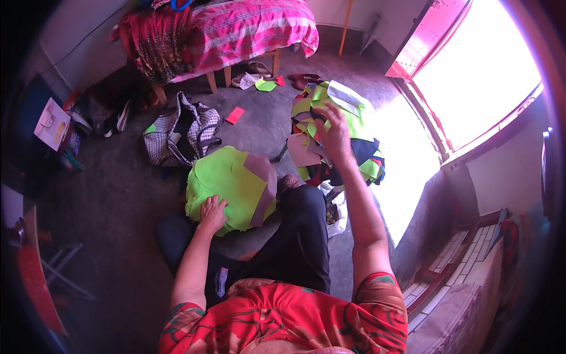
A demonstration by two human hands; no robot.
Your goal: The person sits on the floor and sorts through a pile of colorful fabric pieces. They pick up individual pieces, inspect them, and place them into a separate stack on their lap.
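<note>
My left hand (213,215) rests on the near left part of a lime-green cloth piece (221,177), its fingers slightly bent and apart. That piece lies on a rounded stack in front of my legs, and a mauve cloth piece (263,180) covers the stack's right side. Farther off to the right, my right hand (335,131) is raised with fingers spread over a heap of cut cloth pieces (365,124) in lime, beige, navy and red. It appears to hold nothing. Whether its fingertips touch the heap I cannot tell. A pale piece (346,97) lies on the heap's far side.
A checked bag (163,141) sits open beyond the stack, with a red scrap (234,115) beside it. Shoes (259,69) and scraps lie by a cloth-covered bed (253,29). Right of my knee stands a plastic bag (336,218). Bright light enters through the doorway (471,71).
</note>
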